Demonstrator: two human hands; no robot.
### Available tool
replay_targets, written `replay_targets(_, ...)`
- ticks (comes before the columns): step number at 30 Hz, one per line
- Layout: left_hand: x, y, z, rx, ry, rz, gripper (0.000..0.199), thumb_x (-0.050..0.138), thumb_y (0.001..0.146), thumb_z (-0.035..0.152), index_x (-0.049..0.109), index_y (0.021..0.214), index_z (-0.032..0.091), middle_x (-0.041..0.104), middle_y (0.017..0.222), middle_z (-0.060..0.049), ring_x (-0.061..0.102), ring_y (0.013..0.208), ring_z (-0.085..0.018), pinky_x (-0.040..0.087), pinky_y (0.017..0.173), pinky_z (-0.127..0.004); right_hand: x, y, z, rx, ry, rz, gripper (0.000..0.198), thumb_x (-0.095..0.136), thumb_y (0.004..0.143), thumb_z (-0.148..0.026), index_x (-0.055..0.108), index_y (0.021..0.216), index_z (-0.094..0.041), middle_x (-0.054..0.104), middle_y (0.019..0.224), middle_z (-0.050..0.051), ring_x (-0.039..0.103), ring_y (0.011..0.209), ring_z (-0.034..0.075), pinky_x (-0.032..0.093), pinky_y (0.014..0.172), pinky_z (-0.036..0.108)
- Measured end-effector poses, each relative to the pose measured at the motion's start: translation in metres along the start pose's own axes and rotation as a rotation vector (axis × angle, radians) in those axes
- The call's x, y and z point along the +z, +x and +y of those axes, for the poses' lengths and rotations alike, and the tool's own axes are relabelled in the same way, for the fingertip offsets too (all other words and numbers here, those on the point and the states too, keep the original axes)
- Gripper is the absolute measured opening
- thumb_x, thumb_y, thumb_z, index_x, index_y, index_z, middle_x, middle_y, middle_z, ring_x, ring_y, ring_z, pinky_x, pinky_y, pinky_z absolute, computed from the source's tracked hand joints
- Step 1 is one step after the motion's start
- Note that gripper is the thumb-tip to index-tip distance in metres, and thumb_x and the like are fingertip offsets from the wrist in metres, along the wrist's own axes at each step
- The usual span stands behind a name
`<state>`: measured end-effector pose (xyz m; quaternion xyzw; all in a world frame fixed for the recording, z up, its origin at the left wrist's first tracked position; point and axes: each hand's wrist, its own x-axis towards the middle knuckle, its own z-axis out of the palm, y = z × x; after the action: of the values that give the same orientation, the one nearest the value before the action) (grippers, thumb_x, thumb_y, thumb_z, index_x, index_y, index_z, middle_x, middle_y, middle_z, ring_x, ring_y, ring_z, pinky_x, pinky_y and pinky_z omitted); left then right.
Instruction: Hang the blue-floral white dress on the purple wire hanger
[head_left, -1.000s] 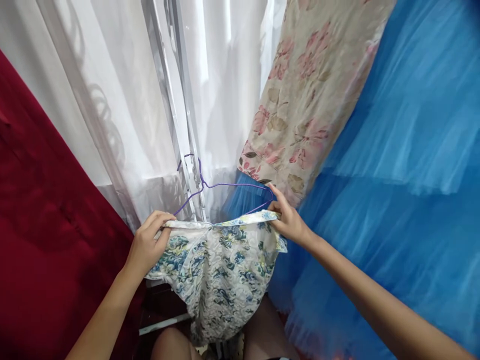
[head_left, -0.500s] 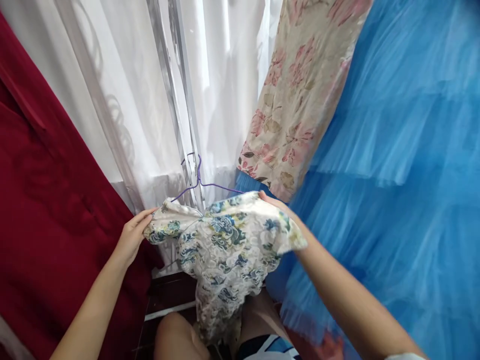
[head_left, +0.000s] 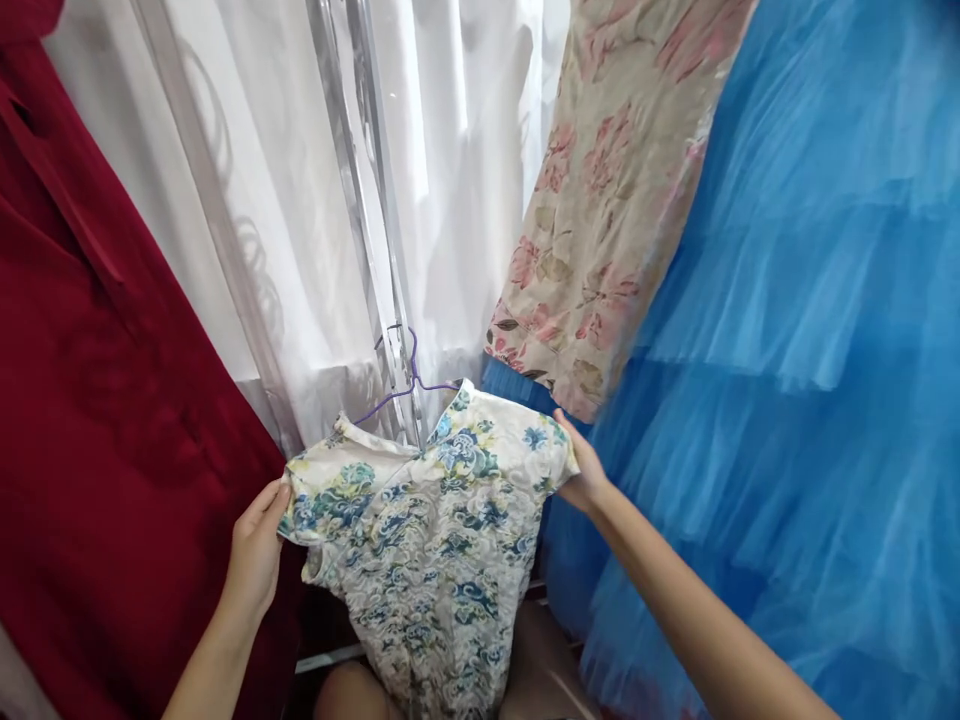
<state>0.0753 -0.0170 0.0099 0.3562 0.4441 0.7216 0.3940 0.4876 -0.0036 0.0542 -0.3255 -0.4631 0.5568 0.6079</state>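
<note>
**Floral dress held spread on its wire hanger**

Garments fill the view from edge to edge. At the far left a dark red garment (head_left: pixel 90 420) is hung, and beside it a sheer white curtain (head_left: pixel 300 200) is seen with a clear upright rail (head_left: pixel 375 230) in front of it.

Next comes the left hand (head_left: pixel 255 555), closed in a pinch on the left shoulder edge of the blue-and-white floral dress (head_left: pixel 427 520); thumb and fingers are folded over the hem of the short sleeve. The dress is held up between the two hands, near the middle of the view and low down, its shoulders spread and its skirt hanging down towards the person's knees. A purple wire hanger (head_left: pixel 409 380) is threaded through the neck (only the hook and one sloping arm are visible above the collar).

The right hand (head_left: pixel 581 470) is set against the right shoulder of the dress; its fingers are mostly hidden behind the cloth, so how firmly that edge is gripped cannot be told.

Further right a beige garment with pink flowers (head_left: pixel 600 220) is hung, and blue tulle (head_left: pixel 810 350) takes up the rest.

The step in hand is judged to be the settling of the dress on its hanger. A next move would call for both shoulders to be seated evenly on the wire and for the hook to be kept free.
</note>
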Motion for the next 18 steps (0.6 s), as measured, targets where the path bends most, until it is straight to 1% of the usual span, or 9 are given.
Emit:
replay_targets(2,0.01,-0.007,0.011,-0.024,-0.087,0.072,0.045,0.079,0.073,0.036,0.07,0.113,0.018,0.072,0.112,-0.008,0.068,0.102,-0.025,0.056,0.089,-0.035,0.0,-0.01,-0.021,0.013,0.002,-0.079,0.047,0.072,0.072,-0.055,0.073,0.102,-0.018,0.077,0.088,0.009,0.073,0.082,0.03,0.058,0.069,0.037)
replay_targets(4,0.021,-0.011,0.03,0.013,-0.119,0.079,0.045,0.073,0.08,0.034,0.067,0.121,0.018,0.068,0.122,-0.01,0.065,0.112,-0.027,0.054,0.097,-0.04,0.007,-0.018,-0.043,0.038,-0.051,-0.191,0.047,0.079,0.066,-0.035,0.072,0.108,-0.017,0.077,0.088,0.008,0.073,0.073,0.027,0.057,0.064,0.033)
replay_targets(7,0.038,-0.015,0.064,0.286,0.003,-0.056,0.065,0.071,0.082,0.031,0.049,0.142,0.024,0.056,0.141,-0.009,0.051,0.131,-0.028,0.043,0.111,-0.042,0.024,-0.024,-0.062,0.045,-0.069,-0.21,0.049,0.073,0.061,-0.016,0.072,0.11,-0.017,0.077,0.086,0.005,0.07,0.063,0.022,0.053,0.056,0.027)
replay_targets(10,0.055,-0.021,0.089,0.653,0.42,-0.181,0.095,0.077,0.076,0.026,0.024,0.155,0.032,0.028,0.16,-0.007,0.027,0.146,-0.032,0.025,0.119,-0.051,0.034,-0.032,-0.059,-0.032,0.015,-0.069,0.045,0.064,0.058,-0.014,0.074,0.102,-0.019,0.076,0.083,0.004,0.068,0.062,0.02,0.048,0.05,0.024)
replay_targets(12,0.066,-0.024,0.093,0.887,0.77,-0.151,0.102,0.08,0.071,0.023,0.023,0.155,0.031,0.007,0.165,-0.006,0.008,0.15,-0.037,0.011,0.121,-0.057,0.037,-0.049,-0.054,-0.074,0.023,-0.026,0.04,0.062,0.057,-0.015,0.073,0.096,-0.02,0.073,0.078,0.002,0.065,0.06,0.019,0.046,0.049,0.024)
replay_targets(13,0.071,-0.025,0.09,0.983,0.908,-0.137,0.102,0.08,0.07,0.022,0.025,0.155,0.03,0.003,0.165,-0.007,0.003,0.15,-0.039,0.005,0.12,-0.059,0.039,-0.061,-0.052,-0.096,-0.003,-0.034,0.035,0.063,0.057,-0.016,0.071,0.091,-0.021,0.07,0.074,0.001,0.062,0.058,0.018,0.045,0.049,0.023)
replay_targets(15,0.079,-0.024,0.075,1.104,1.039,-0.211,0.098,0.077,0.072,0.02,0.025,0.155,0.028,0.012,0.163,-0.012,0.011,0.148,-0.041,0.002,0.118,-0.063,0.045,-0.094,-0.05,-0.108,-0.124,-0.133,0.021,0.068,0.059,-0.018,0.067,0.08,-0.02,0.065,0.067,0.0,0.058,0.057,0.016,0.044,0.051,0.022)
replay_targets(16,0.081,-0.023,0.063,1.123,1.024,-0.268,0.092,0.074,0.076,0.02,0.027,0.154,0.027,0.025,0.159,-0.014,0.023,0.145,-0.039,0.007,0.118,-0.062,0.05,-0.111,-0.049,-0.092,-0.197,-0.225,0.017,0.072,0.06,-0.02,0.066,0.076,-0.02,0.064,0.067,0.0,0.058,0.059,0.016,0.045,0.053,0.021)
replay_targets(18,0.085,-0.024,0.038,1.096,0.917,-0.309,0.068,0.065,0.086,0.022,0.038,0.148,0.025,0.049,0.141,-0.014,0.047,0.13,-0.031,0.028,0.115,-0.056,0.063,-0.14,-0.048,-0.01,-0.28,-0.458,0.025,0.079,0.062,-0.029,0.067,0.082,-0.018,0.068,0.076,0.004,0.062,0.067,0.019,0.049,0.059,0.023)
